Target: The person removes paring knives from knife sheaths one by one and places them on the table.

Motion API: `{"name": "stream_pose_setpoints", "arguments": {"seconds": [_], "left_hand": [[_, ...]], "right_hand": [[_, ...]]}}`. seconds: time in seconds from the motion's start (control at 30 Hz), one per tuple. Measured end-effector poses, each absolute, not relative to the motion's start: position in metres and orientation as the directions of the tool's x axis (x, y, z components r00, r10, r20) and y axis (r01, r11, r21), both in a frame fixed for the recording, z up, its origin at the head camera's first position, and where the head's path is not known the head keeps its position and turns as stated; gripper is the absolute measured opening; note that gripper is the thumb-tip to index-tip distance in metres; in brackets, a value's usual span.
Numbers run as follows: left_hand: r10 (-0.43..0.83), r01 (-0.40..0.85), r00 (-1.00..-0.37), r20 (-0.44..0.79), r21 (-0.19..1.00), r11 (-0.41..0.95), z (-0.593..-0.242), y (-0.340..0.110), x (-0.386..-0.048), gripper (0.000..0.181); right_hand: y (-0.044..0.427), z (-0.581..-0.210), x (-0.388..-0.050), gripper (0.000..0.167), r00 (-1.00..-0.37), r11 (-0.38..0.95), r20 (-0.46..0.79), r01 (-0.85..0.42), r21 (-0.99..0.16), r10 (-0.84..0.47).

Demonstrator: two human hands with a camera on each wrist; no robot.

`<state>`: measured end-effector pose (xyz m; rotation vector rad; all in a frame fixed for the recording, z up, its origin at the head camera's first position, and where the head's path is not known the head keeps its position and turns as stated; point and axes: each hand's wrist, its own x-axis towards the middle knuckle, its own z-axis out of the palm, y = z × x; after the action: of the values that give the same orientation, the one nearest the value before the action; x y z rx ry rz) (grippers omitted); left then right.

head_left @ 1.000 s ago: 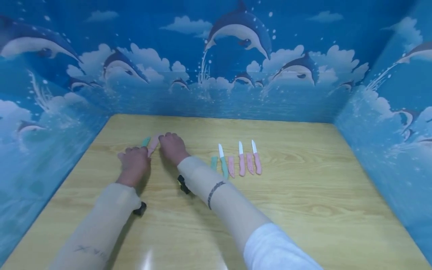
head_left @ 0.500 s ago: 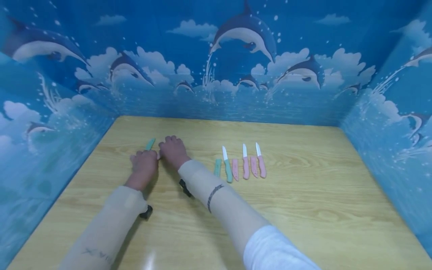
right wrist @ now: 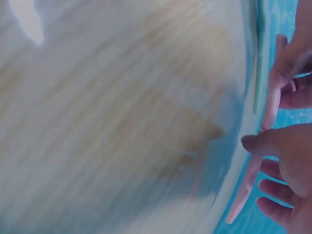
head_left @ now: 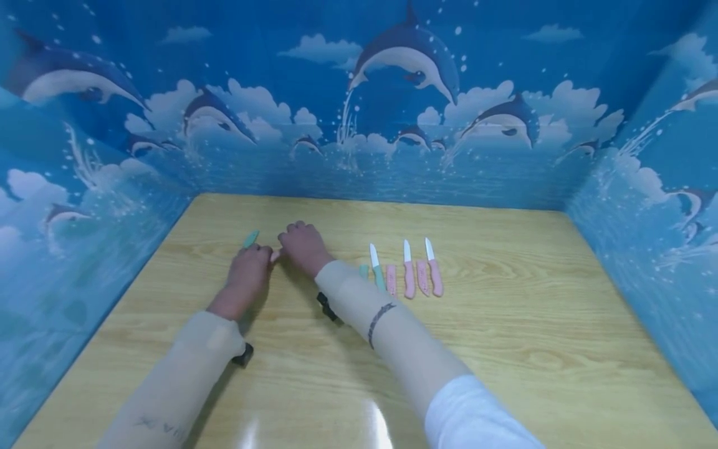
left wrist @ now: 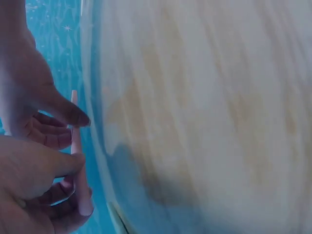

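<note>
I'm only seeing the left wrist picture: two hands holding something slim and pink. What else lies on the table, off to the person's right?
Observer: The head view shows three bare-bladed knives to the right of the right hand: a green-handled knife and two pink-handled knives.
Visitor: Ooh! Anything between the pink ones?
Observer: Yes, a pink sheath.
Visitor: And the blue stuff at the side of my picture?
Observer: Probably the backdrop; the head view shows leaping dolphins printed on it.
</note>
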<state>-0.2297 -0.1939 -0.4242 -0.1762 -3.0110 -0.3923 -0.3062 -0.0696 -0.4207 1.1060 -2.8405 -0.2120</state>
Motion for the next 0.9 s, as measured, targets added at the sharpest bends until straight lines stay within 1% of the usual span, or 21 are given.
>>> {"name": "stream_pose_setpoints", "arguments": {"seconds": [0.1, 0.2, 0.3, 0.37, 0.5, 0.6, 0.7, 0.83, 0.9], "left_hand": [[0.166, 0.206, -0.973, 0.157, 0.282, 0.937, -0.422, -0.190, -0.230, 0.026], [0.206, 0.258, -0.960, 0.189, 0.310, 0.915, -0.420, -0.185, -0.229, 0.026], [0.243, 0.302, -0.946, 0.213, 0.318, 0.899, -0.417, -0.180, -0.226, 0.020], [0.265, 0.330, -0.936, 0.233, 0.310, 0.892, -0.415, -0.176, -0.223, 0.014], [0.289, 0.355, -0.926, 0.243, 0.299, 0.886, -0.409, -0.165, -0.218, 0.015], [0.288, 0.349, -0.931, 0.222, 0.322, 0.880, -0.406, -0.156, -0.213, 0.019], [0.286, 0.345, -0.935, 0.209, 0.356, 0.868, -0.404, -0.148, -0.209, 0.020], [0.281, 0.347, -0.936, 0.212, 0.424, 0.837, -0.404, -0.141, -0.203, 0.017], [0.277, 0.346, -0.937, 0.213, 0.456, 0.820, -0.404, -0.137, -0.200, 0.015]], "right_hand": [[-0.057, -0.418, -0.309, 0.051, -0.720, 0.717, 0.031, -0.684, 0.136, -0.693], [-0.042, -0.415, -0.310, 0.052, -0.699, 0.698, 0.032, -0.709, 0.098, -0.715], [-0.025, -0.411, -0.309, 0.041, -0.664, 0.664, 0.026, -0.747, 0.038, -0.748], [-0.013, -0.407, -0.308, 0.031, -0.642, 0.642, 0.021, -0.767, -0.027, -0.766], [0.013, -0.396, -0.306, 0.018, -0.627, 0.617, 0.009, -0.769, -0.167, -0.779], [0.032, -0.390, -0.302, 0.017, -0.638, 0.613, 0.009, -0.743, -0.269, -0.770], [0.050, -0.388, -0.297, 0.018, -0.662, 0.611, 0.012, -0.698, -0.373, -0.749], [0.071, -0.387, -0.290, 0.019, -0.723, 0.605, 0.029, -0.599, -0.524, -0.690], [0.080, -0.387, -0.286, 0.018, -0.765, 0.594, 0.037, -0.529, -0.606, -0.643]]}}
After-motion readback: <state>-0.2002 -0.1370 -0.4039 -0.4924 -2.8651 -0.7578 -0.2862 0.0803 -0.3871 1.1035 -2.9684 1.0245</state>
